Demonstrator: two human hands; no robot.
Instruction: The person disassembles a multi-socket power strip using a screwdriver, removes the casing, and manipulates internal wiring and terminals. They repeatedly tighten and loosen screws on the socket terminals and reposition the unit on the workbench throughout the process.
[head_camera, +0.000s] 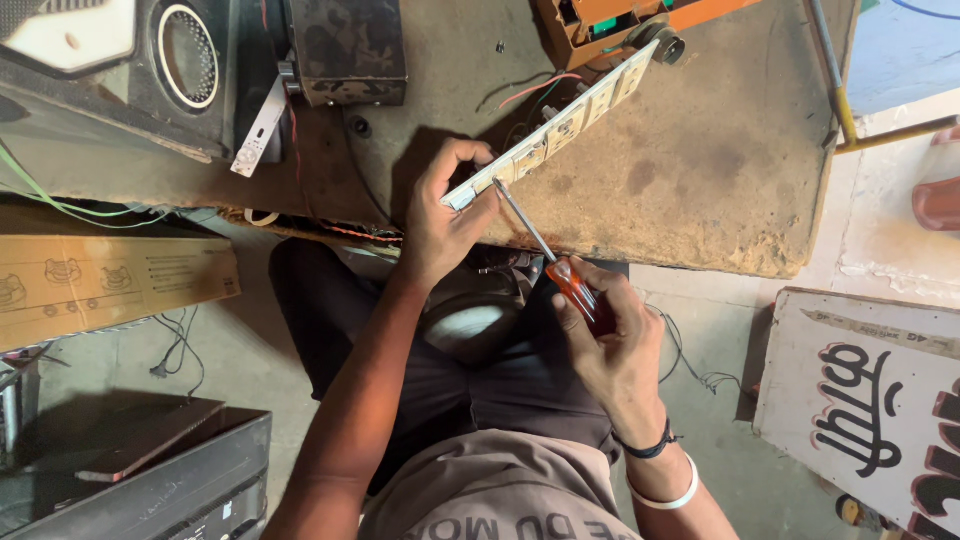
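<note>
The worn workbench (700, 180) props the far end of the long switch panel (560, 125), which runs off toward 1 o'clock. Your left hand (445, 215) clamps its near end steady while your right hand (610, 340) grips the orange-handled screwdriver (550, 265), tip angled in at 11 o'clock

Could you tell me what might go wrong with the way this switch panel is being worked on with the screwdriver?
The screwdriver tip sits close to the left hand gripping the switch panel; a slip could jab the fingers. The panel is tilted on edge on the worn workbench, held at one end only, so it may twist or slide. Loose wires behind it could snag or get pulled.
</note>
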